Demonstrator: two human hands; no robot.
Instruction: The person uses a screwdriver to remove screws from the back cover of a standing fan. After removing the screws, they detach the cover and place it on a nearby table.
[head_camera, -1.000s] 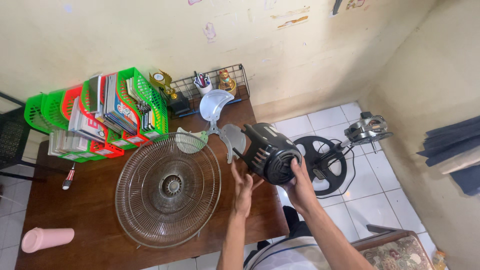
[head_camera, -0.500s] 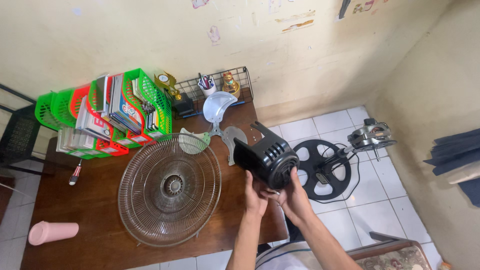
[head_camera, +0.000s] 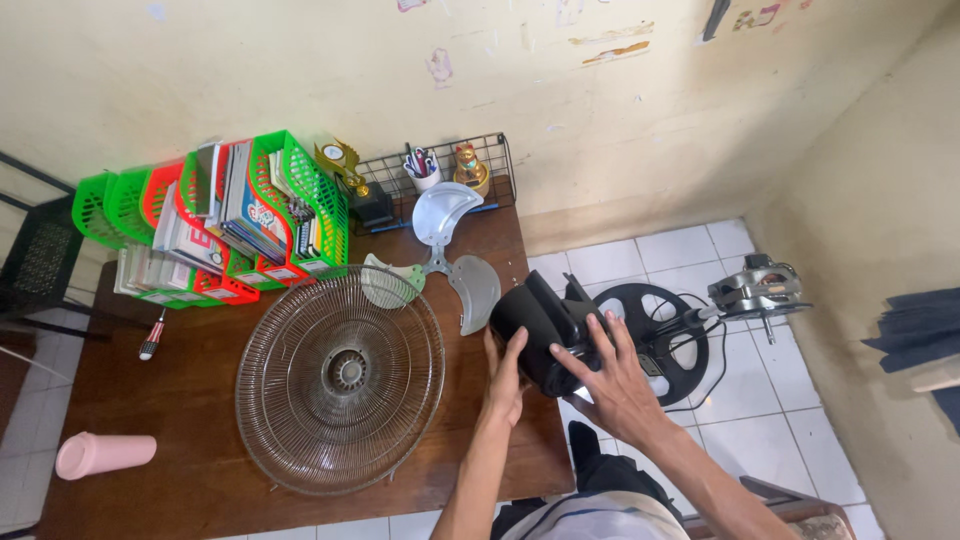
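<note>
— While both hands gripped it, where was the black motor housing?
— Between them at the table edge, glossy, vented, long axis tilted up-left. Left hand cupped its side; right hand lay spread on top.
— Containers?
— Beyond the left hand, green and red baskets held books; a cup held pens.

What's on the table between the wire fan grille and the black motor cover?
Head view: only bare brown table between wire fan grille and black motor cover; the translucent blade sits farther back.

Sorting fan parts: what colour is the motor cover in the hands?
Black, seen from the head camera: the motor cover.
</note>
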